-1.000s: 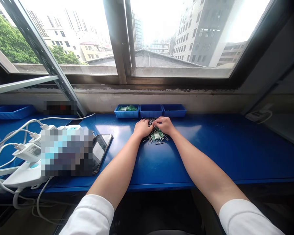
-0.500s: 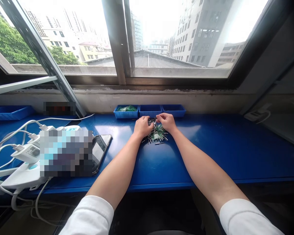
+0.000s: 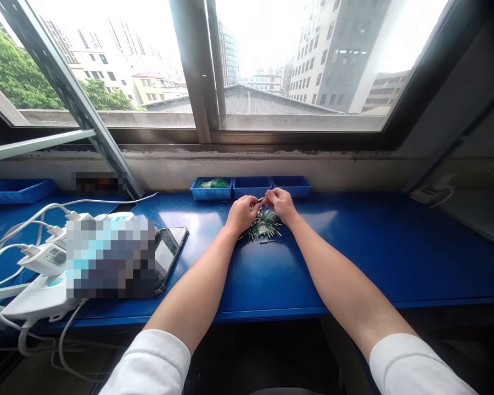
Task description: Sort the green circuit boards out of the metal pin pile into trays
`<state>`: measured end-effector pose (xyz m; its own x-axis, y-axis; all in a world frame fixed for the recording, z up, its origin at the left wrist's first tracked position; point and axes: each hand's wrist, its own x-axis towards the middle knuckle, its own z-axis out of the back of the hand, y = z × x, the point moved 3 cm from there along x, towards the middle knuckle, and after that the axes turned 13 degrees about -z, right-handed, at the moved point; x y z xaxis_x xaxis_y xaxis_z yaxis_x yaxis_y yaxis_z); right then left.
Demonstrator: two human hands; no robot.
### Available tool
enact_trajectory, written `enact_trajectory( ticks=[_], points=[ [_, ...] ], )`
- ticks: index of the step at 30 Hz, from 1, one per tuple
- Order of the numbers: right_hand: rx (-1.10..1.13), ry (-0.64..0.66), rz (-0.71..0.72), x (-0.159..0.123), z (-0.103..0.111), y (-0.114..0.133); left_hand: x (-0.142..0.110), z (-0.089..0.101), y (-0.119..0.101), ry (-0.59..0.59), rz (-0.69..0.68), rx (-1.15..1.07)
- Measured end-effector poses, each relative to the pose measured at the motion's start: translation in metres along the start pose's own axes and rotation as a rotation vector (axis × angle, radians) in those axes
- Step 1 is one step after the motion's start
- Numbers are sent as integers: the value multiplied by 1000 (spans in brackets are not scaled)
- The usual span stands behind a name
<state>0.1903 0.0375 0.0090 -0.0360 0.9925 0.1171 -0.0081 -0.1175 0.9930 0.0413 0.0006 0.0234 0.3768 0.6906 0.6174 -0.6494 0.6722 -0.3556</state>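
A small, thin metal rod [image 3: 261, 199], dark and silvery, spans the gap between my two hands above a pile. My left hand [image 3: 242, 214] is closed, its thumb and fingers pinching the rod's left end. At the other end, the fingertips of my right hand [image 3: 280, 205] pinch it too. Below them lies a heap of similar short rods [image 3: 253, 231], black and silver, pointing in many directions. Green-tinted clear packets [image 3: 267, 221] are mixed into the heap. One loose rod [image 3: 267, 241] lies just in front. My fingers partly hide the far side of the heap.
Three blue bins stand behind my hands; the left bin [image 3: 212, 193] holds green packets. A phone [image 3: 170, 255] and a white power strip [image 3: 39, 293] with plugs and cables occupy the left of the blue table [image 3: 379, 258]. Another blue tray [image 3: 28, 192] sits far left.
My hands have risen slightly off the heap and come together. A rod now shows between their fingertips. The heap and the loose rod look unmoved.
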Motion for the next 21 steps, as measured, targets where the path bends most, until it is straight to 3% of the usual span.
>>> enact_trajectory(
  ticks=[9,21],
  points=[
    [-22,27,20,-6,-2,7,0,-1,3,-45,-29,1],
    [-72,31,87,-11,1,8,-1,2,9,-13,92,133]
  ],
)
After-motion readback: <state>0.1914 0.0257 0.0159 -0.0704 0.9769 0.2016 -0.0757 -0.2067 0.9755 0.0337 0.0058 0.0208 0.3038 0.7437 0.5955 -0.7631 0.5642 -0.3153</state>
